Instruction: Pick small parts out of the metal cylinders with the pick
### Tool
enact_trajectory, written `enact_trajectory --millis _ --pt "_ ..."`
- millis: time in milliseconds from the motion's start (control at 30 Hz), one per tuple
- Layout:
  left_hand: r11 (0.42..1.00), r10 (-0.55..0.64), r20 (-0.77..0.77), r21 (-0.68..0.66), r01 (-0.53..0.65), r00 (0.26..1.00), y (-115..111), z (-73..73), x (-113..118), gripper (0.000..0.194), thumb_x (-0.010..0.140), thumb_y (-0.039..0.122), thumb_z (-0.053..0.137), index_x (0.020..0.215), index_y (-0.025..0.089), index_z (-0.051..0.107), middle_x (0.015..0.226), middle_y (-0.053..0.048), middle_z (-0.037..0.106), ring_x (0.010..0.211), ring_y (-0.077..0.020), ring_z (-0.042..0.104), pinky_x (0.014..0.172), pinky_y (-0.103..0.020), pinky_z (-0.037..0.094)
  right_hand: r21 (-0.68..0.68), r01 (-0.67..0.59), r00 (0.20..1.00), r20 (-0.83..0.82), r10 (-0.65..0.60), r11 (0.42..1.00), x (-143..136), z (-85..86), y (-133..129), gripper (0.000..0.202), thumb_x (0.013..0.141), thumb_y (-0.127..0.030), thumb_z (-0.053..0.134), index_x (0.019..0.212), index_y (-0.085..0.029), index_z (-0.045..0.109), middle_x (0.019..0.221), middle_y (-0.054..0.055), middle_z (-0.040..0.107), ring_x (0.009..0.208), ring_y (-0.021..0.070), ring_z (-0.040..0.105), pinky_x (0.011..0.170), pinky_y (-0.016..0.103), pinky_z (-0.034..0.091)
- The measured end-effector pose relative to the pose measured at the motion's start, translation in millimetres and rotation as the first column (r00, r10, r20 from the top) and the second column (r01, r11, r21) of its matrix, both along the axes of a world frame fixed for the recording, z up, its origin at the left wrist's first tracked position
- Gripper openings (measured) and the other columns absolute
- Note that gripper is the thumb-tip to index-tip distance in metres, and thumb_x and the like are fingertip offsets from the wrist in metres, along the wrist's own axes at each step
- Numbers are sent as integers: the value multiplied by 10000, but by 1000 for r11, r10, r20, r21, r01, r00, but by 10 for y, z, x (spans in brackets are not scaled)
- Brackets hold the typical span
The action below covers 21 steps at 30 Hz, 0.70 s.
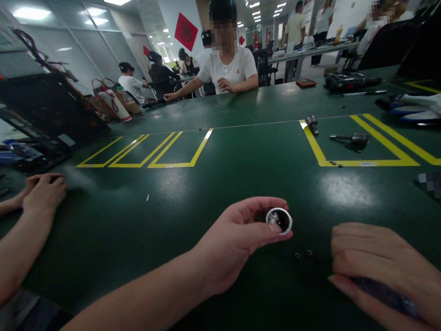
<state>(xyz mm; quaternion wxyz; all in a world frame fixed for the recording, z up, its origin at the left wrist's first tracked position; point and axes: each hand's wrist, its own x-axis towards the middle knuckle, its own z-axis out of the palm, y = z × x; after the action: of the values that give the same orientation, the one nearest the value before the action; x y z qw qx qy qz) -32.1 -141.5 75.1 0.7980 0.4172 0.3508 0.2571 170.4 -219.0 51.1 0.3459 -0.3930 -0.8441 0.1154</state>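
Round metal cup (288, 226) in left hand (237, 236), fingers clamped on it above green worktop (222, 181); open mouth faces wearer, long axis unclear. Right hand (382, 264) curls, fingers closed around dark object (387, 294). Yellow tape (368, 163) outlines; person (228, 66) opposite; ceiling lights.

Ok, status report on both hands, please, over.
Left hand: holding round, silver-rimmed metallic cup. Right hand: closed around dark bluish-purple object, type unclear. Between them: two small black rings on green tabletop.

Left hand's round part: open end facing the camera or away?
Facing the camera: the round part shows its pale rim and dark hollow.
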Motion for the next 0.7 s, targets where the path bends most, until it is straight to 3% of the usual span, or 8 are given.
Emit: enact_trajectory --millis 67,133,200,267,300,367,500,700 --pt "1000 -5 -41 16 6 999 -3 -2 -1 359 634 85 687 982 155 633 1020 -56 641 1012 -214 593 961 -415 406 -146 128 977 -154 -150 981 25 -68 44 170 820 -212 527 654 -231 560 553 -12 540 492 135 522 461 248 442" --pt "999 -8 -83 39 11 997 0 -16 -3 386 633 81 691 1005 167 634 1002 -53 653 996 -201 600 976 -414 383 -327 229 855 -382 -350 917 59 -133 109 209 823 -271 549 619 -227 569 536 -21 518 467 119 493 417 222 417" --pt "999 -8 -115 52 14 993 4 -38 -1 402 639 73 686 1023 179 635 983 -45 664 973 -186 608 975 -404 377 -454 193 652 -603 -459 870 91 -175 158 236 818 -312 558 598 -227 578 555 -15 516 494 122 484 423 217 428" --pt "998 -7 -131 56 14 991 3 -61 6 412 646 62 674 1037 185 635 968 -40 672 941 -170 614 958 -390 389 -459 107 536 -720 -440 882 108 -189 157 231 831 -315 535 624 -234 597 589 -4 524 545 136 494 464 235 457" --pt "998 -3 -136 61 11 991 0 -71 12 413 646 55 670 1036 185 638 965 -38 674 924 -162 615 948 -381 395 -419 87 544 -740 -395 904 109 -189 135 222 843 -309 517 653 -242 609 600 2 528 570 147 507 487 249 470" --pt "997 10 -141 80 1 990 -13 -86 25 403 642 48 666 1023 182 646 962 -34 675 894 -148 613 928 -366 406 -296 111 650 -701 -295 949 92 -178 57 174 854 -290 499 747 -263 634 645 15 565 637 175 555 536 277 493" --pt "993 35 -133 112 -20 991 -47 -100 44 369 644 65 672 997 176 660 945 -37 675 878 -145 607 892 -346 427 -90 174 911 -364 -195 981 -5 -121 -104 124 823 -233 544 914 -283 612 802 29 644 757 209 623 606 292 526" --pt "988 64 -162 150 -39 985 -78 -123 73 299 653 62 653 933 167 665 883 -35 680 836 -142 619 827 -318 465 230 159 987 -75 -145 960 -157 -56 -106 153 802 -147 533 893 -260 585 727 10 679 691 193 660 584 272 537"
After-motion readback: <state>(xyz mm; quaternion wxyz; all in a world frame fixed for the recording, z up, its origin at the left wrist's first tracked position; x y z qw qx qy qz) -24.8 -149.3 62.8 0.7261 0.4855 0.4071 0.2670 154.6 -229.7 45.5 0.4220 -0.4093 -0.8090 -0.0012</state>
